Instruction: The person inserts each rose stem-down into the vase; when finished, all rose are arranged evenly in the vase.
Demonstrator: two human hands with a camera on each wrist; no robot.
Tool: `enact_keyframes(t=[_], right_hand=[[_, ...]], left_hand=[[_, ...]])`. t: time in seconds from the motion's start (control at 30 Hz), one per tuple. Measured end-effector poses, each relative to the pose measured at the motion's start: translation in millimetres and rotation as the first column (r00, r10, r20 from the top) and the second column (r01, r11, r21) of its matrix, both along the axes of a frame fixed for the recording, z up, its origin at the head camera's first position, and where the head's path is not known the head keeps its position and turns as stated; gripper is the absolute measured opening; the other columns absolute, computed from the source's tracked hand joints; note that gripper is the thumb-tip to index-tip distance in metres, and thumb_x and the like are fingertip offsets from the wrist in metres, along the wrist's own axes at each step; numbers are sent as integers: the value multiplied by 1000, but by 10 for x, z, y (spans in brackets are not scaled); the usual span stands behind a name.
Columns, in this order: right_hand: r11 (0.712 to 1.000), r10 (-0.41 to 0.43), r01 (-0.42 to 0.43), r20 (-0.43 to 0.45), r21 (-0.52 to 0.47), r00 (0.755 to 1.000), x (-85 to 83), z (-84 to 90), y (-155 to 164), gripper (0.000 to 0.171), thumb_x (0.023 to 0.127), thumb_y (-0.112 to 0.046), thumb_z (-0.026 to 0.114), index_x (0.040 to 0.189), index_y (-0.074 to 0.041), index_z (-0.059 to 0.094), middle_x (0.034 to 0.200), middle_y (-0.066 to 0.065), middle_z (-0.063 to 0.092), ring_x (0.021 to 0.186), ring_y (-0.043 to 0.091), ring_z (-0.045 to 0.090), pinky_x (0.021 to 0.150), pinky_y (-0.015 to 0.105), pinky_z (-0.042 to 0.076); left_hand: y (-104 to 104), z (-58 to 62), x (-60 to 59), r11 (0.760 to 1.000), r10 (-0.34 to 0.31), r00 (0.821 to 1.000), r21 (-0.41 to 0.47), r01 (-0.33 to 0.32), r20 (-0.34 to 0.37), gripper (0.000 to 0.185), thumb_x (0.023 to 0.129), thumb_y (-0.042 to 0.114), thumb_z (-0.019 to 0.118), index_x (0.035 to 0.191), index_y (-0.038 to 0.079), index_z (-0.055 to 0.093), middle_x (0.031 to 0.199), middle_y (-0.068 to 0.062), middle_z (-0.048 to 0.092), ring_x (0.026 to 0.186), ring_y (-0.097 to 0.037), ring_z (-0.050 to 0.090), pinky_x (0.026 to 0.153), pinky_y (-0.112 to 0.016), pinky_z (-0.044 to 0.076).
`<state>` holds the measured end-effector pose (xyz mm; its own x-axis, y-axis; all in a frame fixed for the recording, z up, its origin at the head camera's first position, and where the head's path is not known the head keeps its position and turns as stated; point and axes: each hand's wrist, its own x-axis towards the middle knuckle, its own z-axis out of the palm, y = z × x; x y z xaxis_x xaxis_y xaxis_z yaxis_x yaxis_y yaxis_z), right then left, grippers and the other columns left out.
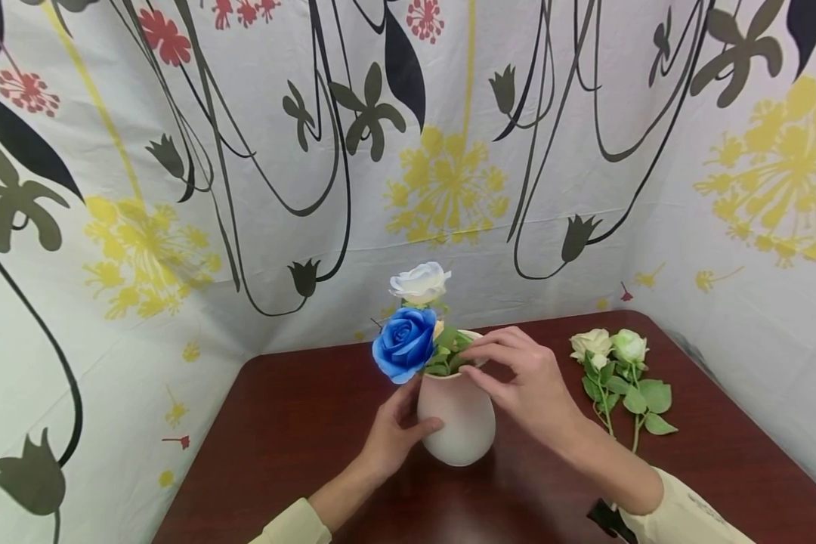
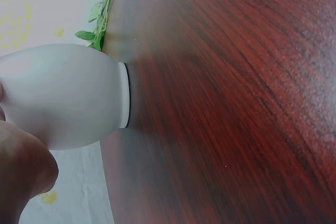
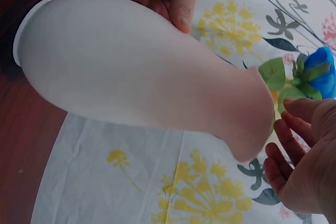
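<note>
- Over on the far left, the patterned cloth [image 1: 109,249] hangs as a wall: white ground, yellow bursts, red sprigs, dark looping stems and olive leaves. It wraps round the back and down the right side too, boxing in the whole corner.
- Below it sits the desk [image 1: 299,423], a dark reddish-brown wood with a visible grain and a soft sheen; the left wrist view shows that grain running in long streaks.
- Now the left hand [image 1: 394,438], cream sleeve at the wrist, pressed against the left flank of the vase [image 1: 459,419], thumb and fingers curved round the belly and steadying it.
- The vase itself stands upright near the middle of the desk, pale pink-white, matte, rounded body with a narrower neck and a small foot ring flat on the wood.
- Out of its mouth comes the blue rose [image 1: 404,344], leaning left over the rim, and behind it the white rose [image 1: 420,282], standing taller. Green leaves crowd the opening.
- Right hand [image 1: 523,378] next: it reaches in from the right at the rim, fingertips drawn together on the green leaves [image 1: 449,347] at the neck, pinching lightly.
- Further right, well apart from the vase, a loose bunch of pale roses [image 1: 612,347] lies flat on the desk, stems pointing toward the person.
</note>
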<state>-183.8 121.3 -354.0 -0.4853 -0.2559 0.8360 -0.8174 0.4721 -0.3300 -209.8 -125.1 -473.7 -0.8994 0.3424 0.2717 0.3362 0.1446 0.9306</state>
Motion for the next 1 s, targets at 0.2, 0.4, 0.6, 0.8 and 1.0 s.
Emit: enact_keyframes(t=[0.2,0.4,0.6,0.8,1.0], right_hand=[[995,-33,37,45,-96,998,-44,35,171,30,83,-2,90,110,-11,82,108,-3,77,106,14,70,95,14,50],[974,-23,60,166,-218,986,-125,42,396,43,86,2,87,126,-13,78,119,1,78,113,6,70,99,18,51],[921,66,89,377,-380,924,-226,-16,700,46,94,-5,82,139,-8,70,132,9,74,115,7,71,96,19,54],[866,128,188,568,-464,813,-333,-219,1062,53,99,-20,79,148,-9,62,134,-7,72,119,2,68,94,13,52],[883,25,306,687,-355,726,-432,-476,1396,59,103,-37,72,152,-7,58,123,-23,71,112,-12,63,90,6,48]], left_hand=[[-4,-1,0,1000,1,1000,15,-1,-6,76,98,20,80,163,29,43,162,6,49,147,-20,48,118,-48,42],[-6,-8,-5,1000,-1,1000,18,1,-11,76,97,19,80,163,27,43,161,6,49,148,-21,48,119,-50,41],[-1,3,-5,1000,-5,1000,10,5,-13,76,97,21,80,163,31,43,162,7,49,148,-23,47,118,-53,41],[-3,2,-4,1000,-5,1000,9,5,-17,75,97,22,80,163,31,43,162,6,49,148,-26,47,116,-56,42],[-6,1,-6,1000,-5,1000,8,5,-8,75,98,23,80,162,32,43,162,7,49,148,-25,47,117,-55,42]])
